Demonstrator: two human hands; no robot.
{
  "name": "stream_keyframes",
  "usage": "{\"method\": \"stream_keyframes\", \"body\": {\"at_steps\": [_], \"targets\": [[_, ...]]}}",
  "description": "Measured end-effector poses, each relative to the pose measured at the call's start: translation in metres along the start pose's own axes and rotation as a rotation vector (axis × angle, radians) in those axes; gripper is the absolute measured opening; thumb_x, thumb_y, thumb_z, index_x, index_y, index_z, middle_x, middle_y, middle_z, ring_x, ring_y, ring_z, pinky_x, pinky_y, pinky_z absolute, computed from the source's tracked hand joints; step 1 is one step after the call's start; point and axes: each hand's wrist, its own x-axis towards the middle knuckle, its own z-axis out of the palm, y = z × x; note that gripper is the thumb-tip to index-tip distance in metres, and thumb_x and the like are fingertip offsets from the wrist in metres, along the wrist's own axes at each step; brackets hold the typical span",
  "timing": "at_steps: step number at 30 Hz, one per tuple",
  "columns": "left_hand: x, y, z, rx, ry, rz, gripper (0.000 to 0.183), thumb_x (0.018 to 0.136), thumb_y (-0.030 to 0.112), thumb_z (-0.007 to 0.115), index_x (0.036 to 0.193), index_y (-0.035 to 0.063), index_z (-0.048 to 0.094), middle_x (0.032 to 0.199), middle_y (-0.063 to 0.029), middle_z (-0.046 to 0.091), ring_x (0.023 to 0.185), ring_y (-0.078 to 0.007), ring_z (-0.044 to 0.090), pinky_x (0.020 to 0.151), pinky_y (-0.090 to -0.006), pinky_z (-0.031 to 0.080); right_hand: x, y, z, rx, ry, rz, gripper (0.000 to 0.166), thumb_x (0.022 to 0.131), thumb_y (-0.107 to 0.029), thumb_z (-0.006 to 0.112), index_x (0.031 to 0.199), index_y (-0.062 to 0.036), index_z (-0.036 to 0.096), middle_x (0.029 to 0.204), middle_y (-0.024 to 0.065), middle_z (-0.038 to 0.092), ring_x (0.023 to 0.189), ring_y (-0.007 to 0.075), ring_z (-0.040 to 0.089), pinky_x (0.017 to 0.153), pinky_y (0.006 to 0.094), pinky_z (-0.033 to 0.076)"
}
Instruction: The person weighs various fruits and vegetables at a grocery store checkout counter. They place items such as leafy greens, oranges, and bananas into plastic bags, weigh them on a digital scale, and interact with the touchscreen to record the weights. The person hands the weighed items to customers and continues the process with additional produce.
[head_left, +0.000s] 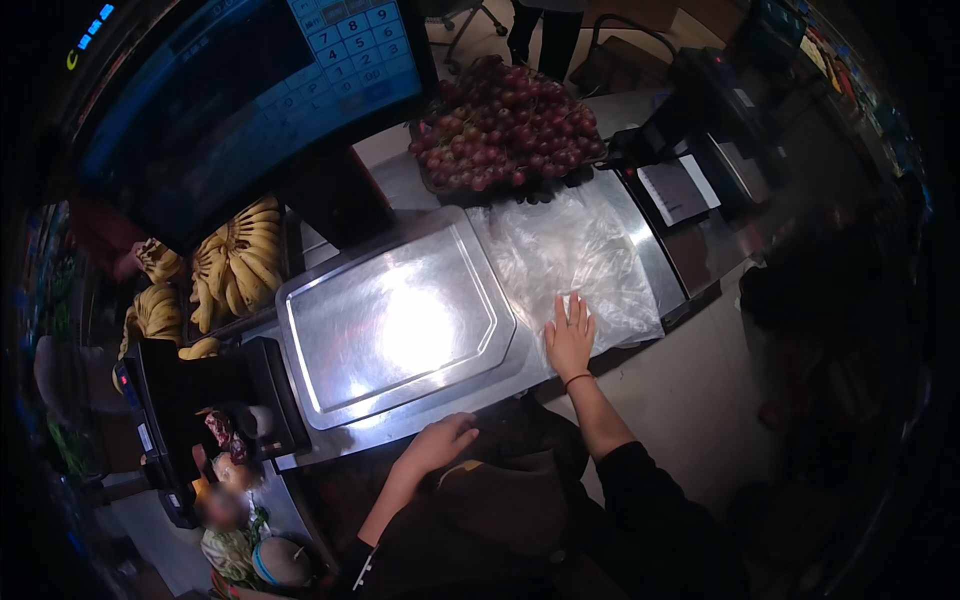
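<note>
My right hand lies palm down on a stack of clear plastic bags, its fingers slightly spread and grasping nothing visible. To the left of the bags is the bare stainless steel pan of a weighing scale, with a bright glare on it. My left hand rests by the near edge of the steel counter, just below the pan. Its thumb stands apart from the loosely bent fingers, and nothing shows in it.
A touch screen with a number pad rises behind the pan. Red grapes are heaped beyond the bags. Bananas lie at the left. Black devices flank the counter, one a left-hand unit. Leafy vegetables sit lower left.
</note>
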Motion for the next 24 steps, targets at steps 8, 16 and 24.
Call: {"method": "stream_keyframes", "body": {"at_steps": [8, 16, 24], "targets": [[-0.006, -0.008, 0.01, -0.032, -0.028, -0.003, 0.041, 0.091, 0.035, 0.048, 0.115, 0.0029, 0.053, 0.104, -0.0206, 0.061, 0.097, -0.0347, 0.058, 0.083, -0.0384, 0.045, -0.001, 0.001, 0.004, -0.024, -0.013, -0.009, 0.057, 0.087, -0.032, 0.049, 0.139, -0.0139, 0.033, 0.143, 0.016, 0.03, 0.132, 0.0336, 0.026, 0.106, 0.0493, 0.019], [-0.02, -0.002, 0.003, -0.002, -0.04, -0.059, 0.042, 0.09, 0.038, 0.049, 0.112, 0.0029, 0.054, 0.096, -0.0203, 0.063, 0.092, -0.0359, 0.06, 0.079, -0.0397, 0.046, 0.003, 0.006, 0.007, -0.049, -0.107, -0.06, 0.062, 0.089, -0.04, 0.047, 0.141, -0.0117, 0.028, 0.147, 0.0202, 0.017, 0.135, 0.0369, 0.017, 0.108, 0.0505, 0.014], [-0.035, 0.003, 0.0, -0.064, -0.018, -0.039, 0.035, 0.09, 0.037, 0.049, 0.099, 0.0035, 0.057, 0.091, -0.0171, 0.063, 0.087, -0.034, 0.06, 0.075, -0.0389, 0.046, 0.016, 0.005, -0.01, 0.035, -0.322, -0.009, 0.069, 0.086, -0.049, 0.049, 0.14, -0.0095, 0.029, 0.148, 0.0219, 0.01, 0.137, 0.0362, 0.012, 0.108, 0.053, 0.01]]}}
